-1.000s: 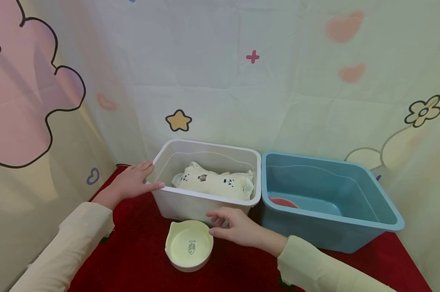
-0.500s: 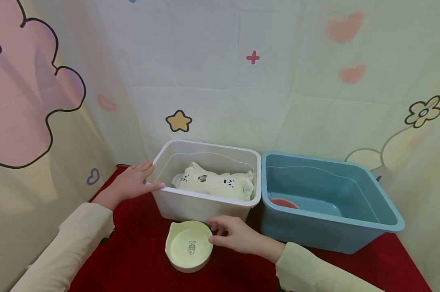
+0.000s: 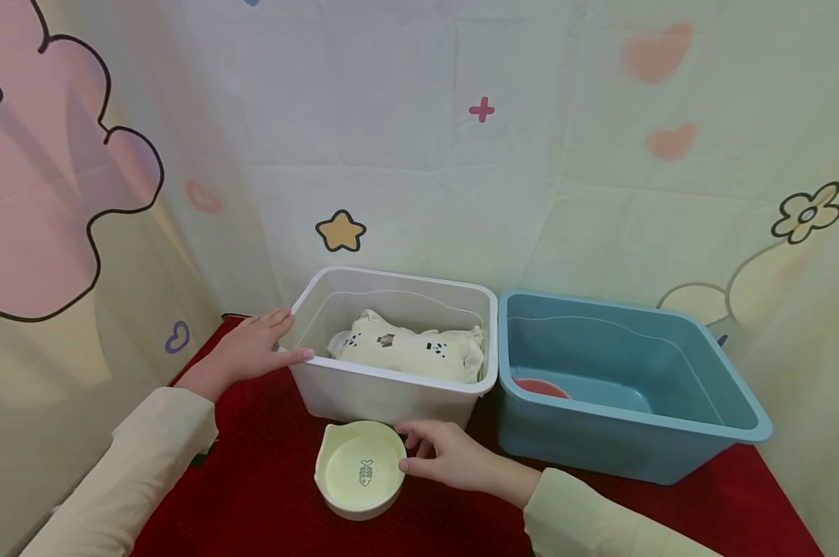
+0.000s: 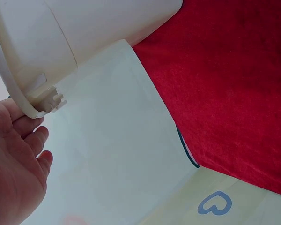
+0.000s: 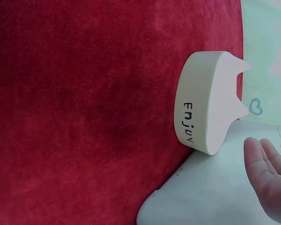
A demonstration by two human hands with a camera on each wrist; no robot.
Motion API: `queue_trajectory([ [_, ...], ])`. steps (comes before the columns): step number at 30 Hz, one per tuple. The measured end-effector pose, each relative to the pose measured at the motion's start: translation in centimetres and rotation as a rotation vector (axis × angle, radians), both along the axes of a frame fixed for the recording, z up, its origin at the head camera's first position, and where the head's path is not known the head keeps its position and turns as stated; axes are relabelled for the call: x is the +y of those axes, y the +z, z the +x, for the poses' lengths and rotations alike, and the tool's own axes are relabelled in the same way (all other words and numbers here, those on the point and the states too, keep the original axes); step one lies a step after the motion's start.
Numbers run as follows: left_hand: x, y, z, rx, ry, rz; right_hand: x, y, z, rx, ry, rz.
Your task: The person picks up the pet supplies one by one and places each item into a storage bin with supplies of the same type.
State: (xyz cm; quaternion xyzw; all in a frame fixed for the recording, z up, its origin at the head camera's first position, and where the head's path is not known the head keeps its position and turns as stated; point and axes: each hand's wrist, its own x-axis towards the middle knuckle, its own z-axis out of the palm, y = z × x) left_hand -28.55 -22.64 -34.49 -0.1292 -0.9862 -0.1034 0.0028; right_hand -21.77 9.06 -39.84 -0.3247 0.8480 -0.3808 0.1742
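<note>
My left hand [image 3: 255, 348] rests on the near left corner of the white bin [image 3: 384, 391], thumb along the front rim. In the left wrist view, loosely bent fingers [image 4: 37, 138] show beneath the rim. Inside that bin lies a cream pillow [image 3: 405, 352] printed with small animals. In front of it on the red cloth sits a pale yellow cat-eared bowl [image 3: 342, 472], a fishbone drawn in its bottom. Close by the bowl's right rim hovers my right hand [image 3: 454, 456], fingers relaxed, holding nothing. "Enjoy" is written on the bowl's side in the right wrist view.
A blue bin [image 3: 621, 425] stands right of the white one, their rims nearly meeting. A pinkish-red rounded thing [image 3: 540, 387] lies in it, partly hidden by the front wall. Red cloth [image 3: 266, 480] covers the surface, and a printed curtain [image 3: 419, 193] hangs behind.
My right hand has lowered slightly from in front of the white bin to beside the bowl's rim. The left hand, the bins and the bowl look the same.
</note>
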Motion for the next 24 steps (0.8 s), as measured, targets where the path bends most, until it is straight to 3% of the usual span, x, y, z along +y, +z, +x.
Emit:
queue_trajectory([
  [24, 0.0, 0.1, 0.1, 0.000, -0.005, -0.004, -0.2, -1.7, 0.0, -0.059, -0.063, 0.017],
])
